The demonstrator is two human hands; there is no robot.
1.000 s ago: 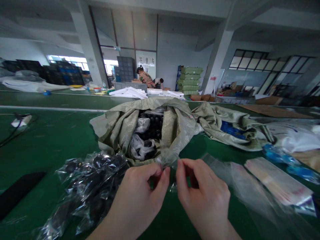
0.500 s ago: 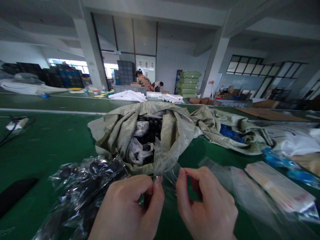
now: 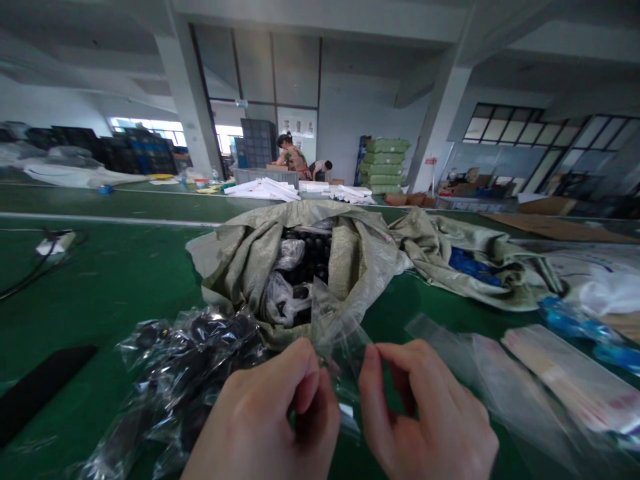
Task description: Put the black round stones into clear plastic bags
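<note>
Between my hands is a clear plastic bag (image 3: 340,333), its pointed corner standing up toward the sack behind. My right hand (image 3: 425,407) pinches the bag's right edge between thumb and forefinger. On the other side my left hand (image 3: 275,413) has its fingers closed at the bag's near left edge. Left of my hands lies a pile of black round items in clear bags (image 3: 195,360). Behind the bag sits an open woven sack (image 3: 350,260) with black rounded pieces (image 3: 315,250) and some plastic-wrapped items inside.
To the right lie loose clear bags (image 3: 480,367) and a banded stack of bags (image 3: 565,373). A second woven sack (image 3: 430,240) holds blue items (image 3: 473,265). A black strip (image 3: 45,383) lies at left. Two people (image 3: 293,159) are beyond the green table (image 3: 125,267).
My left hand has turned slightly, its knuckles rising and its fingertips dropping out of sight. The bag stays between both hands. The whole view has shifted a little, with things appearing farther right.
</note>
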